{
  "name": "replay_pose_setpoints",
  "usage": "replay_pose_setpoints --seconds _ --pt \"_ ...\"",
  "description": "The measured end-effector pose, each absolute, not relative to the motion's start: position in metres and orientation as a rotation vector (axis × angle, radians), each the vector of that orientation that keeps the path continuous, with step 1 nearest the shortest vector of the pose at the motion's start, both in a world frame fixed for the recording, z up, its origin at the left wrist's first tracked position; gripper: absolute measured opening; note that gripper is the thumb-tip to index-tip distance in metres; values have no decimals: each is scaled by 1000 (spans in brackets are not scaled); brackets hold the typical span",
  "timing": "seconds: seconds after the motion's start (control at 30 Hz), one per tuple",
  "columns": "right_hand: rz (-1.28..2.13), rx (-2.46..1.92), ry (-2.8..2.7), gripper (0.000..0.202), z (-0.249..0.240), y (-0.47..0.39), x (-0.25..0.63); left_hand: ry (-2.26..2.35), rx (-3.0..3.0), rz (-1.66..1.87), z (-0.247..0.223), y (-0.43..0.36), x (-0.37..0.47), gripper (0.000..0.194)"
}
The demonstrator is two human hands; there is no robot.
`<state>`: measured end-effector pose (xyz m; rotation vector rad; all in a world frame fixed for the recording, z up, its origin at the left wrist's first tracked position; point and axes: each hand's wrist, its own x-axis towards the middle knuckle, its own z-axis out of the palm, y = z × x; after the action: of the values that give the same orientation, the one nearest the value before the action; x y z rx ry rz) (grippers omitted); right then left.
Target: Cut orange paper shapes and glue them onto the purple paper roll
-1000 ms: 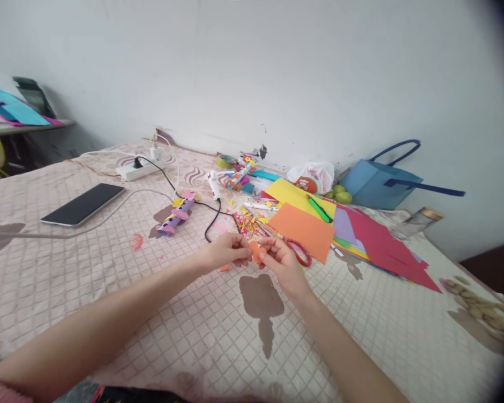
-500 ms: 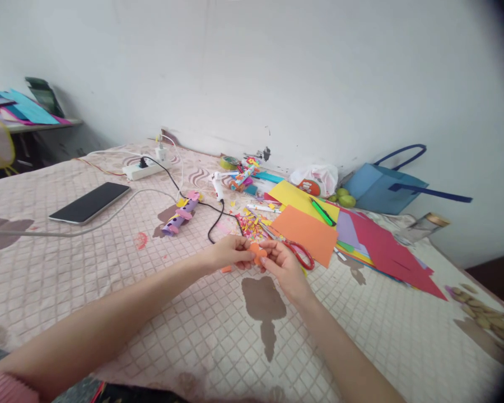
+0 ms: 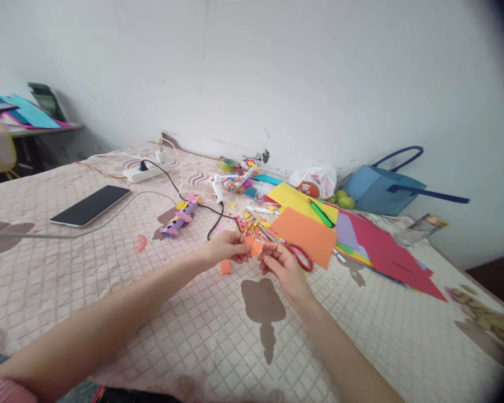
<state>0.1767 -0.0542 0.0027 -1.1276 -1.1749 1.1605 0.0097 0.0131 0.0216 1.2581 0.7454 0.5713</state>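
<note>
A small orange paper cutout (image 3: 256, 248) is held up between my two hands, over the near edge of a heap of paper scraps. My left hand (image 3: 229, 247) pinches its left side between thumb and fingers. At the right edge, the closed fingertips of my right hand (image 3: 282, 266) grip the paper. Just below my left hand, a small orange paper strip (image 3: 225, 267) lies on the tablecloth. Red-handled scissors (image 3: 302, 257) rest right behind my right hand, partly covered by it.
Colored paper sheets (image 3: 306, 232) with a green cutter (image 3: 321, 214) lie to the right. A white glue gun (image 3: 217, 189) stands behind the scraps (image 3: 252, 225). Leftward are a decorated purple paper roll (image 3: 180, 217), a tablet (image 3: 91, 205) and a power strip (image 3: 145, 172). A blue bag (image 3: 382, 189) stands at back right.
My hands have drawn slightly apart, and the orange cutout has turned, showing a different outline. More of the orange strip below my left hand is uncovered.
</note>
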Motion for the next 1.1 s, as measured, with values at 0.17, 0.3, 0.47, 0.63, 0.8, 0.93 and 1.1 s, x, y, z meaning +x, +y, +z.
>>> replay_pose_setpoints --seconds 0.17,0.3,0.47,0.63,0.8,0.93,1.1 --pt "1161 -1119 -1198 14 4 -55 176 721 1289 527 21 12 10 24" --pt "1203 -1085 -1204 16 3 -55 176 683 1344 481 20 11 10 24" --pt "1267 -1035 -1208 23 1 -55 177 653 1394 435 23 10 8 22" --pt "1298 -1006 -1240 25 1 -54 178 637 1424 388 24 8 8 20" --pt "1296 -1063 -1216 18 4 -55 175 583 1488 334 21 8 9 21" --pt "1240 -1116 -1167 18 5 -55 174 559 1479 344 21 7 9 20" --pt "1233 -1131 -1102 17 3 -54 174 544 1472 426 18 5 12 22"
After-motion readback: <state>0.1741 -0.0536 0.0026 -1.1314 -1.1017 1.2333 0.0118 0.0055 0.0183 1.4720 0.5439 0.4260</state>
